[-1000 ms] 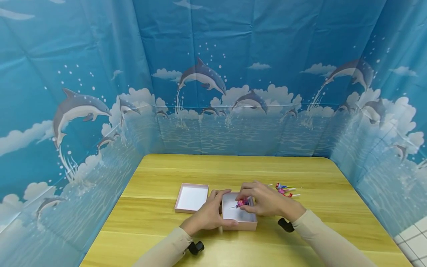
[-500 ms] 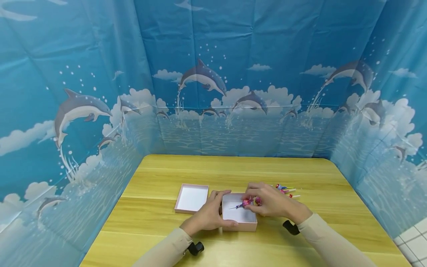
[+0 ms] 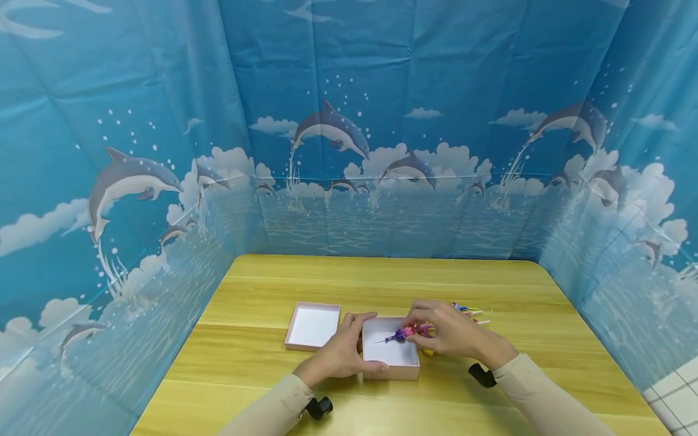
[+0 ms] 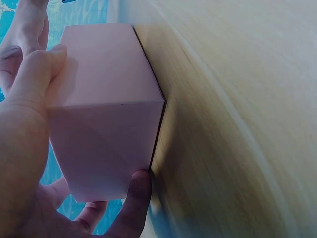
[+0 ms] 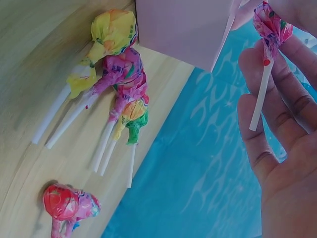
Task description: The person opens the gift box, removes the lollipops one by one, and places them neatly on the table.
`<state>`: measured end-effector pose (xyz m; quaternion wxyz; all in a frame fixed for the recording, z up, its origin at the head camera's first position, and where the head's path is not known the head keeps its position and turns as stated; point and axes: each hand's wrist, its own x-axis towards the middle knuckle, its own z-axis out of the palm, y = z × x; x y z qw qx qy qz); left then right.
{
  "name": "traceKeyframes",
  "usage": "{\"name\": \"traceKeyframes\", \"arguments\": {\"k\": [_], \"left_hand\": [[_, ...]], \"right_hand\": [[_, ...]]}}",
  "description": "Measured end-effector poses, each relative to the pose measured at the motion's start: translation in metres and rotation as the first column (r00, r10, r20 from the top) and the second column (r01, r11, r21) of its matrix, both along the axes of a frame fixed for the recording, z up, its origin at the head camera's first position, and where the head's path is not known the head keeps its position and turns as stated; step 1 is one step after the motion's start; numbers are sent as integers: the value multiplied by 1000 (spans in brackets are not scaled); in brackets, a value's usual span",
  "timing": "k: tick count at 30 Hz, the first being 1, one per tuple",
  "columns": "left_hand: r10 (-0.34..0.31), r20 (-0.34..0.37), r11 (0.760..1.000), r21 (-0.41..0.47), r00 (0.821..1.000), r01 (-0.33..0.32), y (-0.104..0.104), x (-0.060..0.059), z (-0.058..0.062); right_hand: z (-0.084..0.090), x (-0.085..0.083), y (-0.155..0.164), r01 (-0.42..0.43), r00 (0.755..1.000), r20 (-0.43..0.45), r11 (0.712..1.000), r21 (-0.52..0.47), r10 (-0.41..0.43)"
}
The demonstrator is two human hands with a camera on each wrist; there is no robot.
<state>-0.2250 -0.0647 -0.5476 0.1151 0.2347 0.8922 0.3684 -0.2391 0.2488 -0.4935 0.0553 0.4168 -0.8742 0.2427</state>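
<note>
Head view – hands: the left hand (image 3: 342,354) grips the near left corner of the pink box (image 3: 390,356) on the bench (image 3: 262,363); the right hand (image 3: 444,332) pinches a lollipop (image 3: 402,333) over the box's right side.
Head view – axis: the lollipop lies nearly level, its long axis left to right, stick tip to the left and wrapped head at the fingers.
Head view – risk: by my judgement, a loose pinch could tip the lollipop onto the rim and out.
Left wrist view – box: thumb and fingers clasp the pink box's wall – too light a hold could let it slide.
Right wrist view – lollipop: the fingertips hold the wrapped head, stick hanging free.
Right wrist view – spares: loose lollipops (image 5: 116,74) lie on the bench beside the box – the wrist could scatter them.
</note>
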Motion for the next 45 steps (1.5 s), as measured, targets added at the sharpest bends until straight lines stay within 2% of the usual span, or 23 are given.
{"name": "traceKeyframes", "arguments": {"k": [15,22,30,45], "left_hand": [[-9,1,1000,5,1000,9,0,0,1],[-4,-1,1000,-2,1000,4,0,1,1],[3,-1,1000,4,1000,-3,1,1,1],[0,10,1000,7,1000,0,1,0,1]], "right_hand": [[-2,1,11,17,1000,3,1000,-25,-17],[-6,0,16,29,999,-42,999,-27,-30],[-8,2,23,69,998,10,997,-17,-69],[-13,4,37,115,993,-16,993,-4,-115]]}}
